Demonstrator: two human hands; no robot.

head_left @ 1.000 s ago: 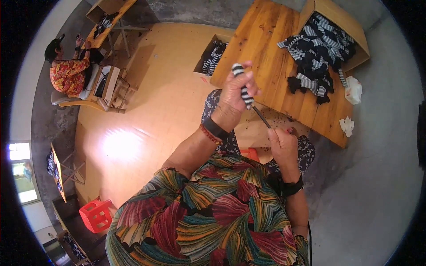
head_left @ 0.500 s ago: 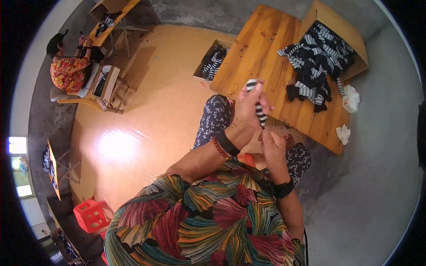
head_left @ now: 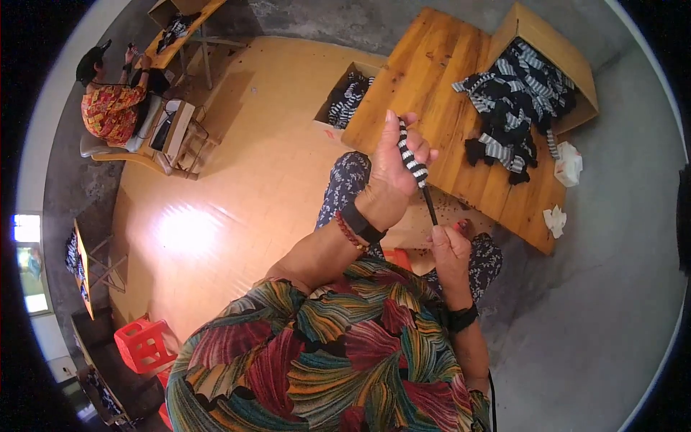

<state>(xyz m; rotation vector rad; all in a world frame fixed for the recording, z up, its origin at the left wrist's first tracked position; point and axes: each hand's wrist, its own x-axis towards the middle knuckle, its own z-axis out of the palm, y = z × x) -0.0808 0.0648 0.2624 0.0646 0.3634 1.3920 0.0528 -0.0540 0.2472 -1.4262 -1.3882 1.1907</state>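
Note:
Over the near edge of the wooden table, my left hand (head_left: 392, 169) is closed around a narrow black-and-white striped knitted piece (head_left: 412, 160). Its upper end reaches up between thumb and fingers. A thin dark rod (head_left: 430, 207) runs from the piece's lower end down to my right hand (head_left: 450, 246), whose fingers are pinched on it. How far the rod goes into the knit is hidden. A small red bit (head_left: 461, 225) shows beside my right fingers; I cannot tell what it belongs to.
Black and grey-striped knitted pieces (head_left: 507, 119) spill from a tipped carton (head_left: 586, 90) onto the table (head_left: 410, 79). A white plastic packet (head_left: 568, 164) and crumpled tissue (head_left: 555, 220) lie rightward. Another carton (head_left: 327, 128) stands beyond. A co-worker (head_left: 111, 108) sits far left; a red stool (head_left: 144, 345) is lower left.
My hands have moved apart: the left up and slightly left, the right a little down. More of the dark rod shows between them. The co-worker has raised a hand.

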